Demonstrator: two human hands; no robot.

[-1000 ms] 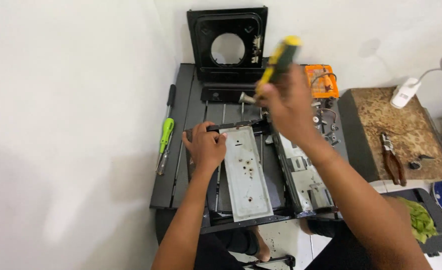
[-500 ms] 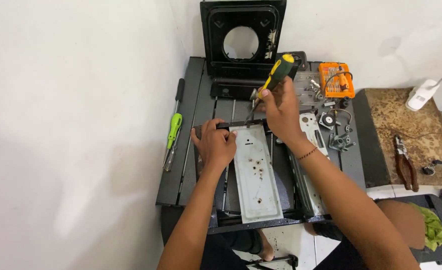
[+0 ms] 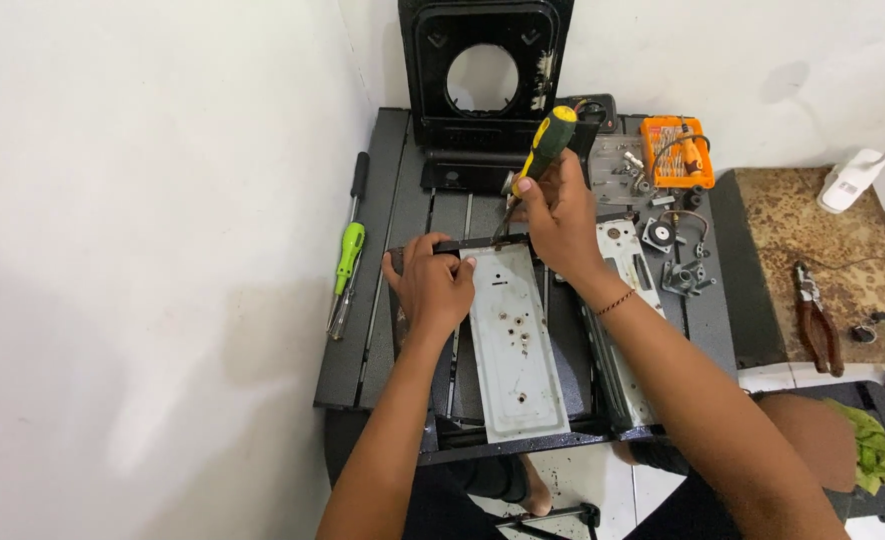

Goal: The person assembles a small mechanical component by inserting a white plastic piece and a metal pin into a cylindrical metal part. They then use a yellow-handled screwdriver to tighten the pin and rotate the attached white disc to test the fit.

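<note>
Centre of the black slatted table (image 3: 402,190): pale grey metal plate (image 3: 514,345), long and narrow, lying flat inside a black frame (image 3: 442,247), long axis running 12 to 6 o'clock. Left hand (image 3: 432,285) pressed down on the frame's corner at about 10 o'clock of the plate, fingers curled over the edge, holding it steady. Right hand (image 3: 560,215) closed tight round a yellow-and-green screwdriver (image 3: 534,165), shaft slanted down, tip meeting the plate's top edge at about 12 o'clock. Judged handling: plate likely thin sheet metal, stiff, light, possibly sharp along cut edges; smooth face probably slippery, so best gripped by the long sides or pinned flat from above as now. Screwdriver handle looks easy to hold. Counts: screwdrivers, three (one in hand, one lime green (image 3: 348,260) and one black (image 3: 358,178) lying together at 9 o'clock, near the table's left side); plates, two (a second pale plate (image 3: 624,262) just beside the right wrist at 3 o'clock); pliers (image 3: 817,322), one, on the rusty brown board (image 3: 812,230) well apart at 3 o'clock; orange bit case (image 3: 674,150), one, at 1 o'clock; black housing (image 3: 482,80) with round opening, one, upright at 12 o'clock. Small loose fittings near the bit case: number cannot be told.
</note>
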